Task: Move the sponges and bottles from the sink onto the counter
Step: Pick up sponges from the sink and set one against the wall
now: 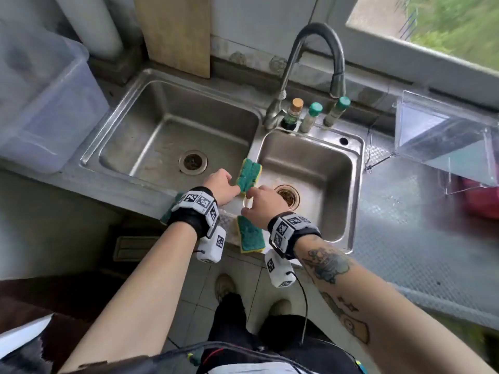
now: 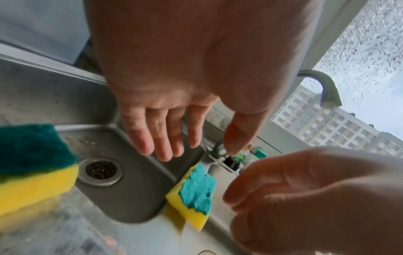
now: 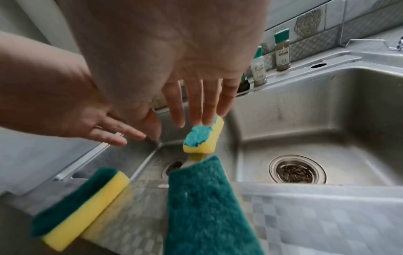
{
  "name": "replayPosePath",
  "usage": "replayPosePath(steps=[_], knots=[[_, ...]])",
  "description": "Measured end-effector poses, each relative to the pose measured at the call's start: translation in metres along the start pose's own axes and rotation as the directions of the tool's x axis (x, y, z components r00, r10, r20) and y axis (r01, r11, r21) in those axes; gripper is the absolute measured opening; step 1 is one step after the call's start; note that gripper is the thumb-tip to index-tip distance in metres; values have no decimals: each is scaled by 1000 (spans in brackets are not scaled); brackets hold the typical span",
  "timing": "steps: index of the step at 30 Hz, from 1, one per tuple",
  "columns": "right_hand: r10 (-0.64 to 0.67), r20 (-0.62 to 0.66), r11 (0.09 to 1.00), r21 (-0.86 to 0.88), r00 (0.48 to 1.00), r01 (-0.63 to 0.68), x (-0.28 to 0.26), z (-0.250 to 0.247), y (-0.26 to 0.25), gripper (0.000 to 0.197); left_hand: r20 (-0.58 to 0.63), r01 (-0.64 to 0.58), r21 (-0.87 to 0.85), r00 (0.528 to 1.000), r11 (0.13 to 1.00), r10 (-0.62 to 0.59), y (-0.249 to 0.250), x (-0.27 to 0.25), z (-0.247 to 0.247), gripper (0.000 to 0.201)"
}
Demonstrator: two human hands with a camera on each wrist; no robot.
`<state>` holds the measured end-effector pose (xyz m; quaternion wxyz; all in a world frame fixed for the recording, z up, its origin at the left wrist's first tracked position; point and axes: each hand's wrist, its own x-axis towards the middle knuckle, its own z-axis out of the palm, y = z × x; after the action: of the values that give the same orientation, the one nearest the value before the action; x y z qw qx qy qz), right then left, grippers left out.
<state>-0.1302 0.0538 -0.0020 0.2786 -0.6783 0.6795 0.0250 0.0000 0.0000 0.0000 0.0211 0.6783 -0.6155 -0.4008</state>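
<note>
A yellow sponge with a green scouring face (image 1: 249,174) lies on the divider between the two basins of the steel sink (image 1: 357,184). My left hand (image 1: 229,187) and right hand (image 1: 252,197) hover at its near end, fingers straight. In the right wrist view my right fingertips (image 3: 208,120) touch that sponge (image 3: 202,138); the left hand (image 2: 191,148) stays above the sponge (image 2: 196,191). Two more sponges lie on the front counter edge, one (image 1: 249,234) between my wrists and one (image 3: 82,207) under my left wrist. Three bottles (image 1: 310,117) stand on the rim behind the right basin.
A curved faucet (image 1: 318,33) arches over the bottles. A clear plastic bin (image 1: 46,103) stands left of the sink, a clear container (image 1: 445,139) on the patterned counter to the right. A wooden board (image 1: 175,33) leans on the back wall.
</note>
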Motion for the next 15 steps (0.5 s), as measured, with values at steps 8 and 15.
replayPosePath(steps=[8,15], knots=[[93,37,990,-114,995,-88,2,26,11,60,82,41,25,996,999,-43,3,19,12,51],[157,102,987,-51,982,-152,3,37,19,65,107,55,19,993,998,-56,5,27,18,55]])
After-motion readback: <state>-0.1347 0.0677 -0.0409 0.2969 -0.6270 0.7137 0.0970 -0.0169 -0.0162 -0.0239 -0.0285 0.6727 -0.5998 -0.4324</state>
